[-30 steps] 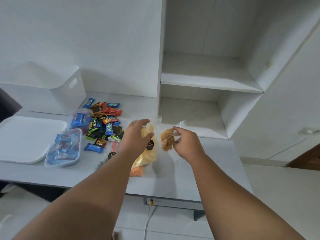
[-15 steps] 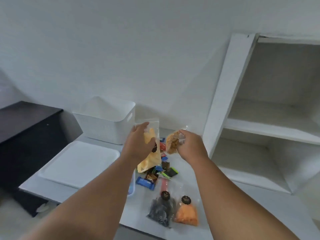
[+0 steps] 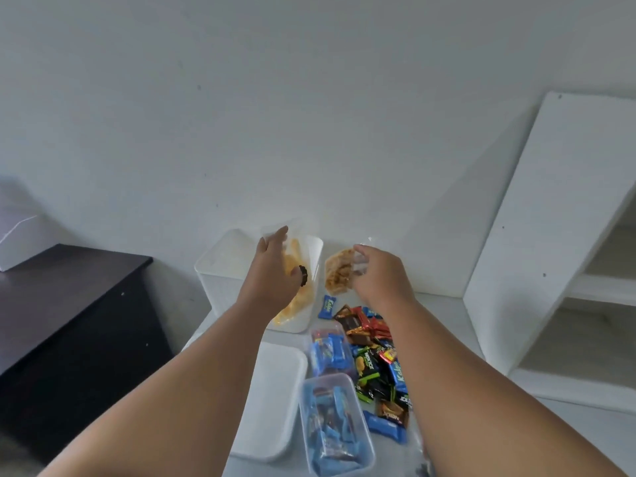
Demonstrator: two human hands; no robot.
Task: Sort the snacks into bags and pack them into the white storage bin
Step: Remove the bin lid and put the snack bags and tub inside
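With the fingers of my left hand (image 3: 272, 270) I grasped a clear bag of yellow snacks (image 3: 297, 304) over the white storage bin (image 3: 220, 256). My right hand (image 3: 375, 273) pinched a bag of brown snacks (image 3: 339, 275) just beside the bin, above loose wrapped snacks (image 3: 375, 359) on the surface (image 3: 440, 304).

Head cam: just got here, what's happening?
A person is packing bagged snacks. The left hand holds a clear bag of yellow snacks and the right hand pinches a clear bag of brown snacks, both lifted at the white storage bin; neither looks set down inside. On the table, a pile of loose wrapped snacks lies beside two clear tubs of blue-wrapped ones and a white lid.
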